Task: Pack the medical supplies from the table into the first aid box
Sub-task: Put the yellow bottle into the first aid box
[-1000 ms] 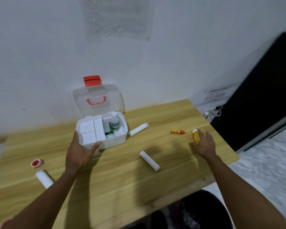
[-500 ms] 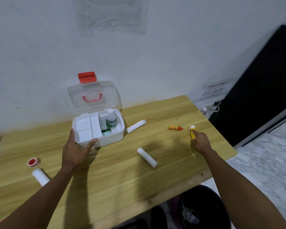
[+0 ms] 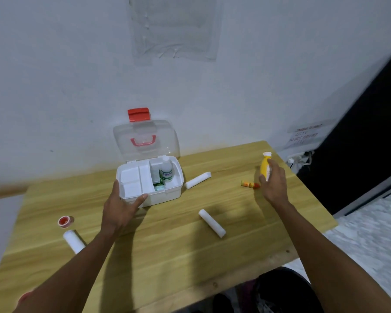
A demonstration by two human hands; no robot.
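Presently, the wooden table (image 3: pixel 167 256) carries the open first aid box (image 3: pixel 150 180) near its far edge, braced by the spread left hand (image 3: pixel 120 211). The right hand (image 3: pixel 273 184), clamped on the yellow bottle (image 3: pixel 265 164) above the far right corner, could drop it if loosely pinched.

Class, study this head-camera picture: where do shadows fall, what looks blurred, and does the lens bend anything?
Head view: soft shadows of both arms lie on the wooden table, with one beside the first aid box; the right hand and its yellow bottle look slightly smeared, and the wall notice is too blurred to read fully; the wide lens bows the table's edges.
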